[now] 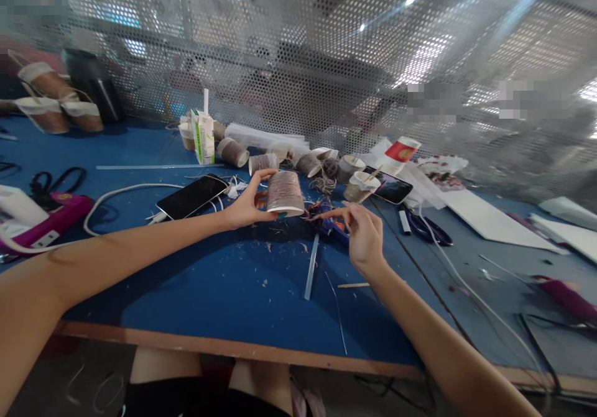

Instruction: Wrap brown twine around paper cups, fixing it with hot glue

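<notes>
My left hand (pixel 254 202) is wrapped around a paper cup (pixel 285 192) covered in brownish cord, holding it tilted above the blue table. Close to the cup's right side is my right hand (pixel 366 230), its index finger reaching toward the rim and the other fingers curled. What its fingertips hold, if anything, is too small to make out. Beneath and behind that hand lies a blue tool (pixel 338 230), partly covered, that looks like a glue gun. A clear glue stick (pixel 311 268) lies just in front of it.
Behind my hands are several cord-wrapped cups (pixel 233 152), a drink carton (pixel 203 136) and a tangle of cord (pixel 324 184). Phones (pixel 193 196) lie to either side. A purple power strip (pixel 60 221) sits left; scissors (pixel 431 229) and white boards (pixel 499 221) lie right.
</notes>
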The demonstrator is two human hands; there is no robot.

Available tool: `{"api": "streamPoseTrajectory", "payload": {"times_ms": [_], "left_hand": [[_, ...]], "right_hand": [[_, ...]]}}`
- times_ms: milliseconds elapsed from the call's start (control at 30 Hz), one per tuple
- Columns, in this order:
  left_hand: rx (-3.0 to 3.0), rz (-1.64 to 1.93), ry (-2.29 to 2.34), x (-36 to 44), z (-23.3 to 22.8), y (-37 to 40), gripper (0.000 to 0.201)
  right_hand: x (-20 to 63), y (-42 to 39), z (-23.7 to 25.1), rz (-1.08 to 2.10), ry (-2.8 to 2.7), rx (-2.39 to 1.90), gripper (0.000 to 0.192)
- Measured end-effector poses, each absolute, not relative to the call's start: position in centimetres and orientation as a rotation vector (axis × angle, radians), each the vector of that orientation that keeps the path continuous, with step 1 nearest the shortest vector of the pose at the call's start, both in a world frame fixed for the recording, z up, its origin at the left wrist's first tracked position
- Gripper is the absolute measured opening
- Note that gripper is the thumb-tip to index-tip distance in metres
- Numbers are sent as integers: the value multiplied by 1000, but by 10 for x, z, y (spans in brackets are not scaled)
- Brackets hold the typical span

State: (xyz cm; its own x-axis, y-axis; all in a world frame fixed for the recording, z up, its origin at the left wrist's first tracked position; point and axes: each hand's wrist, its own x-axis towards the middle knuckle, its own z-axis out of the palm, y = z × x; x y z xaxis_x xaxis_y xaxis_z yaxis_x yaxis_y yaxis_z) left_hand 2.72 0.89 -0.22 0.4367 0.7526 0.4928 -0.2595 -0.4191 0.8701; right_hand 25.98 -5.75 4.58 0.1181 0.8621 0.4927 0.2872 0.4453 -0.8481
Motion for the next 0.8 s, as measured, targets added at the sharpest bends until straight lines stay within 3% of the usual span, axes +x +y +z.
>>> {"api": "streamPoseTrajectory", "payload": {"times_ms": [233,467,667,800], "left_hand": [[1591,1220,442,29,-4,12,92],[1602,1242,491,30,-7,16,94],[1614,1259,460,29,-11,20,92],[1640,1257,368,30,-11,21,93]], "right_hand": [[259,-72,46,-43,-1531,-1037,22],[251,-82,45,-145,-1773,-915,12],[271,-51,33,-44,-1326,-1221,40],[274,-48,33,96,-1553,-1075,55]]}}
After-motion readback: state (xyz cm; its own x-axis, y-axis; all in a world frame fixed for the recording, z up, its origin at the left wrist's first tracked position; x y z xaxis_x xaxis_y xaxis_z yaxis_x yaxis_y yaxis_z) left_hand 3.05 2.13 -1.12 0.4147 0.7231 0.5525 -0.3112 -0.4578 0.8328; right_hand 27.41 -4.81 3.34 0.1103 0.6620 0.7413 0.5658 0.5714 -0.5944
